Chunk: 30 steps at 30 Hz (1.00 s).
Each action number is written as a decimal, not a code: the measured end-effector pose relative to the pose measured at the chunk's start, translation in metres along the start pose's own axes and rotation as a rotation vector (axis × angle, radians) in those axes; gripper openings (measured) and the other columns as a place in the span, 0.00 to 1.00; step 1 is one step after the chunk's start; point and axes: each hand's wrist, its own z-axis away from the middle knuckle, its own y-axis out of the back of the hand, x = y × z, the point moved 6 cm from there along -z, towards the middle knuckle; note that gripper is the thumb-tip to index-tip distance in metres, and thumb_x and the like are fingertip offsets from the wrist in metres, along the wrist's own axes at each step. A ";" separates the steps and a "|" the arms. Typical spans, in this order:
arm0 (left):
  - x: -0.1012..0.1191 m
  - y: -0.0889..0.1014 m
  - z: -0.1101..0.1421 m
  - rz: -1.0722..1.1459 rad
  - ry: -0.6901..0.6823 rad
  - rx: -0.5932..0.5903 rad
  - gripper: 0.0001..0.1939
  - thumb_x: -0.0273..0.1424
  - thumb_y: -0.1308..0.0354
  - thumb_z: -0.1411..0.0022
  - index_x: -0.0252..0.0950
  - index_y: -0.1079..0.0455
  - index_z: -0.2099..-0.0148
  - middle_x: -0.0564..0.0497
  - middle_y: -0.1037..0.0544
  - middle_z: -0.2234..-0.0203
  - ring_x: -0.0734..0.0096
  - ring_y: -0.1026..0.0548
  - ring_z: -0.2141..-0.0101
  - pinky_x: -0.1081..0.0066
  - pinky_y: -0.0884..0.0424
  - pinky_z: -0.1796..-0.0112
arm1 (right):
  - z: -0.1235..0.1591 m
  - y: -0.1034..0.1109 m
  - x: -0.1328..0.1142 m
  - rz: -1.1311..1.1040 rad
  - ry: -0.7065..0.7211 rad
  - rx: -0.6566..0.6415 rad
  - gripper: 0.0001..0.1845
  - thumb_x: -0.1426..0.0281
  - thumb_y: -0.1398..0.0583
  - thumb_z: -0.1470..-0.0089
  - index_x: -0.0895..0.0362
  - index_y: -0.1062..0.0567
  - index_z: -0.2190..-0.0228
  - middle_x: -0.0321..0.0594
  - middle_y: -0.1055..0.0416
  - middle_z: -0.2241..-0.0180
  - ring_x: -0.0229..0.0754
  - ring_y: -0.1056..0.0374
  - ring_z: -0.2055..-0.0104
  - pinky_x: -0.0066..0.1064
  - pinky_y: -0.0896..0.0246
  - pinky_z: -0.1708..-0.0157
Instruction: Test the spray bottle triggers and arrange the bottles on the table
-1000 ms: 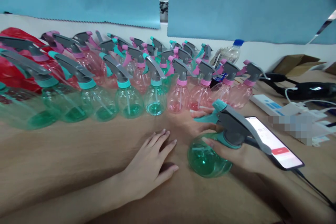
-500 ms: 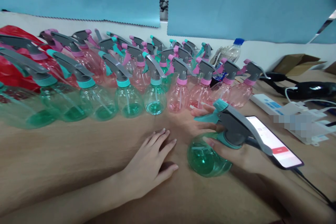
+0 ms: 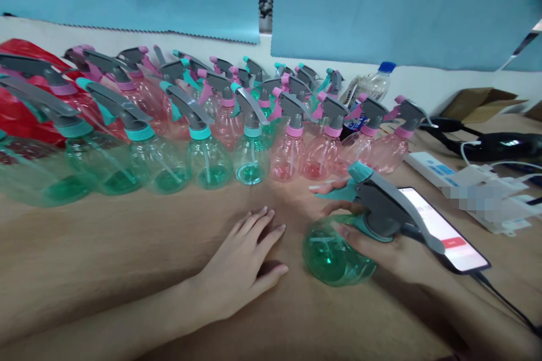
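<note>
My right hand holds a green spray bottle with a grey and turquoise trigger head. The thumb lies along the near side by the neck, and the other fingers go round behind the trigger, partly hidden. The bottle is tilted, its base toward the left and its head toward the upper right. Palm down on the table, my left hand rests with its fingers apart, holding nothing. Beyond both hands stand rows of spray bottles, with a green bottle and a pink bottle nearest the left fingertips.
A lit phone with a cable lies just right of the held bottle. Farther right are a white power strip, a black object and a cardboard box. Behind the bottles are a blue-capped bottle and red plastic.
The fingers of my right hand have curled in around the trigger side of the green spray bottle, which has shifted very slightly right. My left hand has stayed in place.
</note>
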 end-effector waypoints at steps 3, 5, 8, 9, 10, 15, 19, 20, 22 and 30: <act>0.000 0.000 0.000 0.003 0.003 0.004 0.28 0.43 0.50 0.33 0.32 0.42 0.38 0.39 0.40 0.39 0.51 0.46 0.39 0.50 0.44 0.43 | -0.001 0.002 -0.003 0.011 -0.002 0.022 0.13 0.75 0.45 0.51 0.49 0.25 0.66 0.38 0.22 0.66 0.45 0.23 0.63 0.36 0.25 0.61; 0.000 0.000 0.000 0.013 0.010 0.005 0.28 0.43 0.50 0.33 0.32 0.44 0.37 0.39 0.41 0.39 0.52 0.46 0.38 0.50 0.44 0.43 | -0.002 0.004 -0.005 0.017 -0.003 0.044 0.11 0.75 0.44 0.53 0.49 0.26 0.69 0.37 0.23 0.68 0.45 0.23 0.64 0.34 0.25 0.63; 0.000 0.000 0.000 0.030 0.021 0.000 0.29 0.43 0.49 0.33 0.32 0.45 0.36 0.39 0.41 0.39 0.52 0.46 0.38 0.50 0.44 0.43 | -0.002 0.004 -0.005 0.006 -0.009 0.069 0.10 0.75 0.43 0.54 0.49 0.28 0.70 0.36 0.24 0.70 0.44 0.23 0.67 0.32 0.24 0.66; 0.000 0.000 0.000 0.034 0.024 0.003 0.29 0.43 0.49 0.33 0.32 0.45 0.36 0.39 0.41 0.39 0.52 0.46 0.38 0.50 0.44 0.43 | -0.002 0.004 -0.004 -0.006 -0.012 0.072 0.11 0.76 0.44 0.54 0.48 0.28 0.69 0.36 0.23 0.70 0.44 0.23 0.67 0.32 0.24 0.66; 0.000 0.001 0.000 0.038 0.024 0.008 0.29 0.43 0.49 0.33 0.33 0.45 0.36 0.40 0.40 0.39 0.52 0.46 0.39 0.50 0.44 0.43 | -0.001 0.004 -0.003 -0.020 -0.016 0.072 0.11 0.76 0.44 0.54 0.48 0.28 0.69 0.36 0.23 0.69 0.44 0.23 0.66 0.32 0.24 0.65; 0.000 0.001 0.000 0.054 0.013 0.029 0.29 0.43 0.50 0.33 0.34 0.45 0.36 0.40 0.39 0.39 0.51 0.45 0.39 0.50 0.44 0.43 | 0.007 0.006 0.008 -0.010 -0.033 0.110 0.10 0.73 0.42 0.51 0.48 0.26 0.66 0.35 0.22 0.69 0.45 0.23 0.66 0.36 0.25 0.63; 0.000 0.001 0.000 0.047 0.012 0.025 0.29 0.43 0.49 0.33 0.33 0.45 0.36 0.40 0.40 0.39 0.51 0.46 0.39 0.50 0.44 0.43 | 0.011 0.008 0.014 0.079 -0.048 0.118 0.08 0.70 0.41 0.50 0.47 0.25 0.66 0.35 0.23 0.71 0.45 0.24 0.70 0.36 0.25 0.67; 0.000 0.000 0.000 0.042 0.010 0.021 0.29 0.43 0.49 0.33 0.32 0.45 0.36 0.40 0.40 0.39 0.51 0.46 0.39 0.50 0.44 0.43 | 0.011 0.008 0.014 0.094 -0.038 0.116 0.08 0.70 0.41 0.50 0.47 0.24 0.67 0.34 0.23 0.72 0.45 0.24 0.69 0.36 0.25 0.66; 0.000 0.000 0.000 0.035 0.012 0.016 0.29 0.43 0.49 0.33 0.31 0.45 0.36 0.40 0.40 0.39 0.51 0.46 0.38 0.50 0.45 0.43 | 0.011 0.009 0.015 0.111 -0.009 0.111 0.08 0.70 0.41 0.50 0.46 0.24 0.67 0.35 0.23 0.72 0.47 0.24 0.66 0.36 0.25 0.66; -0.001 0.002 0.000 0.058 0.024 0.034 0.29 0.43 0.49 0.34 0.35 0.45 0.36 0.41 0.39 0.39 0.51 0.45 0.39 0.50 0.44 0.43 | -0.008 0.004 -0.004 0.052 0.018 0.017 0.14 0.71 0.41 0.52 0.46 0.23 0.63 0.36 0.22 0.65 0.49 0.25 0.56 0.36 0.24 0.67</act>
